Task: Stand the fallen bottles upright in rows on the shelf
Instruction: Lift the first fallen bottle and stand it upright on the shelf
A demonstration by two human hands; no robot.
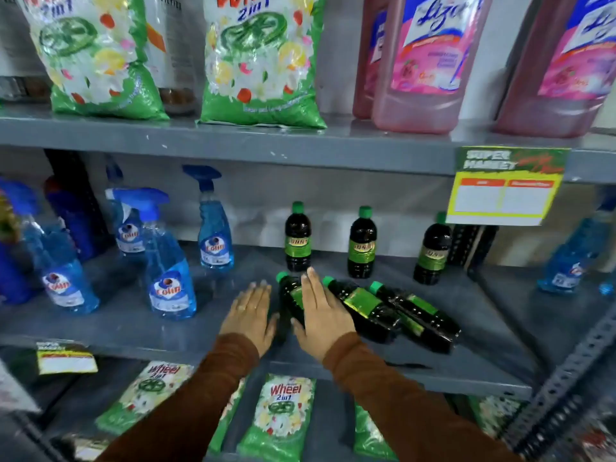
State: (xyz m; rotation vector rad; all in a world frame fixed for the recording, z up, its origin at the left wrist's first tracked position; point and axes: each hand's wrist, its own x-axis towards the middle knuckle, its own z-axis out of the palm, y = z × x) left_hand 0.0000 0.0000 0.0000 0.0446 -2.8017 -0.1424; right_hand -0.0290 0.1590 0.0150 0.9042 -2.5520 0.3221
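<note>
Three dark bottles with green caps and green labels lie on their sides on the grey middle shelf (433,371): a left one (288,296), a middle one (361,306) and a right one (416,313). Behind them three matching bottles stand upright in a row (297,240), (362,245), (432,250). My right hand (321,311) lies flat on the left fallen bottle, fingers straight, not closed around it. My left hand (250,311) rests open on the shelf just left of that bottle.
Blue spray bottles (168,258) stand on the left of the same shelf, and another (573,258) at the far right. A yellow price tag (503,191) hangs from the upper shelf. Green detergent bags (280,418) lie on the shelf below. A perforated metal post (566,378) rises at the right.
</note>
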